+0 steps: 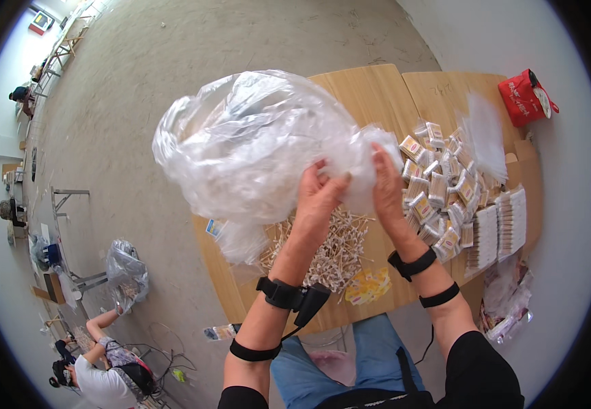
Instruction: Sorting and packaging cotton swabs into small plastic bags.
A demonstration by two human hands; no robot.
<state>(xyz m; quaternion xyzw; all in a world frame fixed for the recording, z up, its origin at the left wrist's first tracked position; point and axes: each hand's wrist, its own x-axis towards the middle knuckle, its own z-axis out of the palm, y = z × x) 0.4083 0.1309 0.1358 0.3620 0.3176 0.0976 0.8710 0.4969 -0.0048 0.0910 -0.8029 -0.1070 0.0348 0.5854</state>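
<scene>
A large clear plastic bag (241, 146) is held up over the far left part of the wooden table, blurred in places by motion. My left hand (317, 201) grips its near right side with curled fingers and thumb. Close by, my right hand (386, 184) has its fingers closed on the bag's bunched right end. Below my left hand lies a heap of loose cotton swabs (339, 255). Yellow paper labels (368, 286) rest at the table's near edge. Right of my right hand is a pile of small packs of cotton swabs (438, 187).
Neatly stacked swab packs (496, 228) lie beside a cardboard box (530, 177) at right. Thin clear plastic sleeves (484, 140) and a red bag (527, 99) are at the far right. More clear sleeves (242, 243) lie at left. Another person (111, 371) works at lower left.
</scene>
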